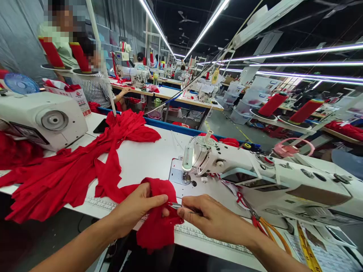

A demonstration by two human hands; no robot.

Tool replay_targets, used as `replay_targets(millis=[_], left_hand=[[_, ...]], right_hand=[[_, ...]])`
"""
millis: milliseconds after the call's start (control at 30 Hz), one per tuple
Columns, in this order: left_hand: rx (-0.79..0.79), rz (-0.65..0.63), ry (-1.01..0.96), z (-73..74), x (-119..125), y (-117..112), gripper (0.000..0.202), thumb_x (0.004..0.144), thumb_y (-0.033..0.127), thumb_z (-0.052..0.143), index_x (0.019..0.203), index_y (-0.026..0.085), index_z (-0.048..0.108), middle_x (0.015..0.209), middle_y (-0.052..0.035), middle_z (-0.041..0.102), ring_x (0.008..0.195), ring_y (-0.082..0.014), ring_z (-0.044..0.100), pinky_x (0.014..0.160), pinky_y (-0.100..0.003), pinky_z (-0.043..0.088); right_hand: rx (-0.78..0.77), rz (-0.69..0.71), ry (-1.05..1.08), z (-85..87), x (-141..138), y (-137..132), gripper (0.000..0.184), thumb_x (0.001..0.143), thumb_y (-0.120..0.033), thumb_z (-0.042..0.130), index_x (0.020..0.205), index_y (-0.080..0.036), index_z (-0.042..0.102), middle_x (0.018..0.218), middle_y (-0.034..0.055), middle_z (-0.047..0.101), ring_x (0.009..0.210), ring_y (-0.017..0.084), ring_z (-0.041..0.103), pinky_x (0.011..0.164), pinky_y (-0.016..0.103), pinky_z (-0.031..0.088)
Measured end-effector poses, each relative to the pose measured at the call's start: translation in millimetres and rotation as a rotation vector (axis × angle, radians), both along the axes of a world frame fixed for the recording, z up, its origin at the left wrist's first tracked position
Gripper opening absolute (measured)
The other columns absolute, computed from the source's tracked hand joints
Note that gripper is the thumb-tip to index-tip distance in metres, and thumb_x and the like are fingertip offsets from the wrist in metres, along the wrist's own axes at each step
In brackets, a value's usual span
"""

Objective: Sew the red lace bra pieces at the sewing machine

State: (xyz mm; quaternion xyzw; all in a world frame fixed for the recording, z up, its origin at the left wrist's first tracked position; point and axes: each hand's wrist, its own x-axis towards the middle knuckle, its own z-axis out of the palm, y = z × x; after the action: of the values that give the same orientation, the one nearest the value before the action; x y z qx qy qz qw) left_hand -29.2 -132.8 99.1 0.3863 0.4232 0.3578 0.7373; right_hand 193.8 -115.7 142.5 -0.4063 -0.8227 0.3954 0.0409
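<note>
My left hand [141,206] pinches a red fabric piece [157,230] at the table's front edge, part of it hanging over the side. In my right hand [210,215] is a pair of small metal thread snips [175,205], mostly hidden by the fingers. The blade tips touch or nearly touch the red fabric by my left thumb. A heap of red fabric strips [70,170] spreads over the table to the left and appears joined to the held piece. Just beyond my hands is the needle area of a white sewing machine [221,155].
Orange-handled scissors [268,228] and a yellow tape measure [307,251] lie at the right. A second white machine [51,119] stands left. A dark phone [101,126] lies behind the heap. Red thread cones [273,104] stand on a rack. Another person [93,88] sits at the back left.
</note>
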Motion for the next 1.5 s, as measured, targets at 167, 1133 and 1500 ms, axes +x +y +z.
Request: replay_targets(millis=[167,1133,1500], left_hand=[[-0.029,0.037,-0.079,-3.6,-0.7,-0.1,0.028,0.081,0.038,0.081,0.086,0.013,0.069,0.077,-0.0047,0.075,0.074,-0.0139,0.069,0.068,-0.02,0.053],[-0.184,0.186,-0.128,-12.3,7.3,-2.4,0.021,0.085,0.031,0.079,0.095,0.013,0.075,0.101,-0.0111,0.077,0.104,-0.026,0.072,0.085,-0.027,0.06],[-0.149,0.136,-0.043,-10.9,-0.2,-5.6,0.033,0.08,0.045,0.081,0.094,0.017,0.072,0.091,-0.0069,0.077,0.09,-0.0225,0.072,0.08,-0.028,0.056]], right_hand=[[0.027,-0.084,0.064,-15.6,11.1,-2.5,0.046,0.104,-0.053,0.036,0.072,-0.021,0.039,0.064,-0.0066,0.033,0.06,0.011,0.031,0.054,0.027,0.021],[-0.253,-0.12,0.095,-35.1,42.8,2.5,0.053,0.095,-0.068,0.047,0.073,-0.02,0.045,0.065,-0.0062,0.034,0.059,0.01,0.03,0.048,0.022,0.022],[0.437,-0.388,-0.343,-71.3,68.1,-4.3,0.031,0.104,-0.035,0.036,0.08,-0.022,0.052,0.062,-0.001,0.055,0.056,0.016,0.052,0.053,0.027,0.028]])
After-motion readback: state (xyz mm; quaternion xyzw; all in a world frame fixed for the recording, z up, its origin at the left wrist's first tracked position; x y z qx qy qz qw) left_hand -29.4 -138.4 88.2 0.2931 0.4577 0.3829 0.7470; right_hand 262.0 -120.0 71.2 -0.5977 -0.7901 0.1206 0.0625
